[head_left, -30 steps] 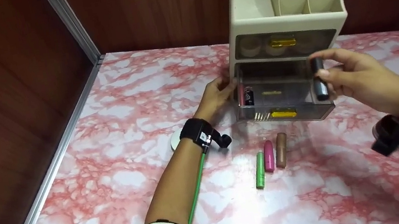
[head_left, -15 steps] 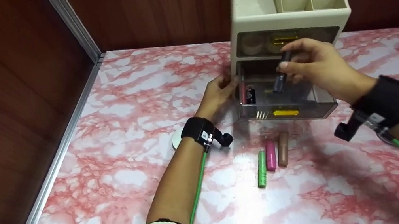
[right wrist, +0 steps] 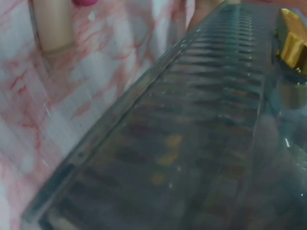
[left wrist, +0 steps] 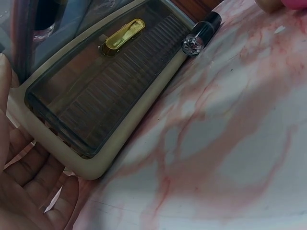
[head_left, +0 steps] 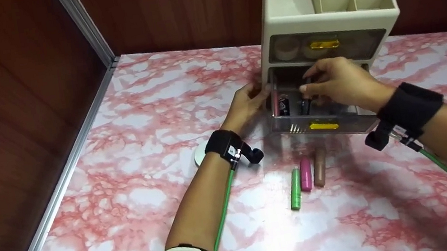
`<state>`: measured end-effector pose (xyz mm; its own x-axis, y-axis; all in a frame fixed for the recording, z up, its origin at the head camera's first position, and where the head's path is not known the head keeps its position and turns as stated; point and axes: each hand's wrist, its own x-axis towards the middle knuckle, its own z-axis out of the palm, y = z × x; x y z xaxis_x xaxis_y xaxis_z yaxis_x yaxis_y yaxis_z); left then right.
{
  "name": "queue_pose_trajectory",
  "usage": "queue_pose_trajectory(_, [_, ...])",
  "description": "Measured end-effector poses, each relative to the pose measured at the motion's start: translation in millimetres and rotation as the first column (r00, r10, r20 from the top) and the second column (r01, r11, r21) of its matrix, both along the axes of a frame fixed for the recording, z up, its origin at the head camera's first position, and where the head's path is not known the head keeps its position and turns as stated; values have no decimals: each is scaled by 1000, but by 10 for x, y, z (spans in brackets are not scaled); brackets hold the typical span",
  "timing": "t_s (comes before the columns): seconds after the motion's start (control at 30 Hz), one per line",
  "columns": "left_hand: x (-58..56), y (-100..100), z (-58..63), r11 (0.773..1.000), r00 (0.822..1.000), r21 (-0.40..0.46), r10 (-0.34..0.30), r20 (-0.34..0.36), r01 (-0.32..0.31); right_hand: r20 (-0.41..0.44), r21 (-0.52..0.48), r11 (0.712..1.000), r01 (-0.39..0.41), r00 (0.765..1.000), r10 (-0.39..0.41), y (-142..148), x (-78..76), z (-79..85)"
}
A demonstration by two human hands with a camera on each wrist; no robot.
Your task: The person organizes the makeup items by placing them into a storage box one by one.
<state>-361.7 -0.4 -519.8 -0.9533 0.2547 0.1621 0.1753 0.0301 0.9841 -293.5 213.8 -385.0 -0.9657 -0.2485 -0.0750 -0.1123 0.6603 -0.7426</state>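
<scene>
In the head view my right hand [head_left: 342,82] pinches a dark lipstick-like tube [head_left: 305,106] over the pulled-out clear drawer [head_left: 342,124]. The tube's lower end points down into the drawer; the fingers hide its upper part. Along the drawer's left side lie a black tube [head_left: 284,107] and a thin pink one [head_left: 276,104]. My left hand [head_left: 245,104] rests against the left side of the cream makeup organizer [head_left: 330,21], its thumb by the drawer's edge. In the left wrist view its bent fingers [left wrist: 36,167] touch the organizer's lower side.
Green [head_left: 295,189], pink [head_left: 305,174] and brown [head_left: 320,168] tubes lie before the drawer. A black tube with a clear faceted end [left wrist: 201,34] lies near the organizer's base. A white round object [head_left: 199,154] is beside the left wrist. The upper drawer [head_left: 325,44] is closed.
My right hand has carried the dark tube leftward from the drawer's right side and lowered it into the drawer. The left hand stays at the organizer's side.
</scene>
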Motion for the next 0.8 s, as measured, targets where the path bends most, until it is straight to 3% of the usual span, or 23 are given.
queue_pose_trajectory(0.2, [7,-5,-15,999,1000,-41,31,-5,-31,-19,184,981,-55,998,59,-44,-23,-14])
queue_pose_trajectory(0.4, [2,13,9,999,1000,53,-3,21,2,-50,285,954,-92,993,110,-96,-35,0])
queue_pose_trajectory(0.63, [-2,29,17,980,996,194,-54,65,40,-97,395,909,-131,978,183,-146,-53,9])
queue_pose_trajectory(0.8, [17,13,10,991,998,128,-35,50,28,-78,443,879,-174,970,231,-166,-70,-17])
